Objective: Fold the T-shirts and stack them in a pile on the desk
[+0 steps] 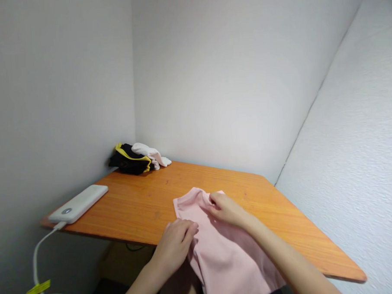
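Observation:
A pale pink cloth garment (220, 254) hangs over the table's front edge, its upper end lying on the wood and the rest draping down toward my lap. My left hand (177, 241) is closed at the garment's left edge, thumb over curled fingers. Farther up, close to the hemmed end, my right hand (226, 208) pinches the fabric, bunching it slightly. The fingertips of both hands are partly hidden. What kind of garment it is cannot be made out.
On the brown wooden table (137, 210), a crumpled pile of black and yellow clothing (130, 160) and white clothing (147, 150) sits in the far left corner. A white power bank (83, 204) lies near the left edge, its white cable (35, 262) hanging down. Walls enclose the table.

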`<state>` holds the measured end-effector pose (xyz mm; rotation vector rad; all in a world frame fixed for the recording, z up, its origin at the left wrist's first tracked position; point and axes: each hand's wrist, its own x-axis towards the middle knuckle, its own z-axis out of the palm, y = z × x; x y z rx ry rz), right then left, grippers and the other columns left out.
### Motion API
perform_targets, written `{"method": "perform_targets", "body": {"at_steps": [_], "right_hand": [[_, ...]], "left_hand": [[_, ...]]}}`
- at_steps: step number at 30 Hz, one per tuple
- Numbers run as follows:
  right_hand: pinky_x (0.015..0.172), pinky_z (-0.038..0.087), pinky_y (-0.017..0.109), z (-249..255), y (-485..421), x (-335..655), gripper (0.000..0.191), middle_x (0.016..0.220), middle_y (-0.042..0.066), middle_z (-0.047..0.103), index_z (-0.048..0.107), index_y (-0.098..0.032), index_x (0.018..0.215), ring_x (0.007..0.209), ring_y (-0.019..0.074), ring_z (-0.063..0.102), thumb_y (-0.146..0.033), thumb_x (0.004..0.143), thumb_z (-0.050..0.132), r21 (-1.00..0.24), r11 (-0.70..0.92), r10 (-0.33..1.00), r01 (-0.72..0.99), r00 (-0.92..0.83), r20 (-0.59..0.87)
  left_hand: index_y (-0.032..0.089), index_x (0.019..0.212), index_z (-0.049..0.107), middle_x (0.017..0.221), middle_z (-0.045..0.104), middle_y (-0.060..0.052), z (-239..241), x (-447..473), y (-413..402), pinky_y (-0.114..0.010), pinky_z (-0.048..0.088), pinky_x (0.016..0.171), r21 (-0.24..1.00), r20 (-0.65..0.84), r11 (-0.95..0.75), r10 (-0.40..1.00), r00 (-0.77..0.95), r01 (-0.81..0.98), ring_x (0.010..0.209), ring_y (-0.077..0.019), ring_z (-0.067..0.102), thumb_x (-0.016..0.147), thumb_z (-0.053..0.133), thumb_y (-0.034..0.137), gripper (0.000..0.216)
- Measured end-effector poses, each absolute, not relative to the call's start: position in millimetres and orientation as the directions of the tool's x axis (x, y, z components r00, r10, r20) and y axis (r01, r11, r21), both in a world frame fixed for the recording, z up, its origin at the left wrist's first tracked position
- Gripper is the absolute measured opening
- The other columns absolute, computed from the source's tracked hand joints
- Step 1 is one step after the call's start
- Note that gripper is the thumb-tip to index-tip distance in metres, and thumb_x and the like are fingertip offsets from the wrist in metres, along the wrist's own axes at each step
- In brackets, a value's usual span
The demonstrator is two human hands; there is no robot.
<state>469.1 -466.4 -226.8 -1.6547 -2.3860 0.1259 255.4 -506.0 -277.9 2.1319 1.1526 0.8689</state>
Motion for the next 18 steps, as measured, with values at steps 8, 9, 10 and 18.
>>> {"method": "perform_targets", "body": {"at_steps": [8,9,10,18], "right_hand": [[0.061,0.037,0.022,-218.6,-529.4,457.0,0.005,0.078,0.0,0.062,0.059,-0.018,0.083,0.066,0.0118,0.054,-0.021,0.085,0.056,-0.512,0.48,0.867,0.712,-0.475,0.152],[0.061,0.037,0.022,-219.6,-522.7,461.1,0.004,0.08,0.001,0.062,0.058,-0.018,0.085,0.066,0.0119,0.054,-0.022,0.085,0.058,-0.518,0.423,0.904,0.743,-0.381,0.193],[0.06,0.037,0.022,-220.9,-515.9,464.6,0.008,0.084,0.002,0.062,0.057,-0.018,0.088,0.067,0.0121,0.055,-0.025,0.084,0.06,-0.535,0.378,0.926,0.755,-0.315,0.209],[0.057,0.032,0.025,-214.7,-537.1,446.5,0.047,0.079,0.002,0.064,0.055,-0.019,0.089,0.066,0.0151,0.052,-0.062,0.076,0.067,-0.485,0.34,0.93,0.806,-0.364,0.048]], "left_hand": [[0.014,0.104,0.067,0.101,0.071,-0.012,-291.7,274.7,-506.9,-0.037,0.047,0.09,0.933,0.204,-0.285,0.923,0.327,0.22,0.101,-0.0291,0.064,0.091,0.049,0.043,0.037],[0.015,0.111,0.066,0.109,0.069,-0.012,-292.1,275.1,-511.3,-0.037,0.046,0.095,0.947,0.217,-0.285,0.908,0.36,0.148,0.106,-0.0285,0.062,0.092,0.049,0.043,0.038],[0.015,0.117,0.063,0.115,0.068,-0.012,-291.9,274.5,-516.1,-0.037,0.044,0.098,0.958,0.221,-0.275,0.891,0.397,0.086,0.109,-0.0279,0.061,0.093,0.049,0.044,0.04],[0.019,0.13,0.057,0.131,0.059,-0.009,-274.1,258.4,-545.7,-0.041,0.034,0.111,0.964,0.111,-0.239,0.758,0.642,0.115,0.127,-0.0266,0.048,0.091,0.048,0.028,0.041]]}}
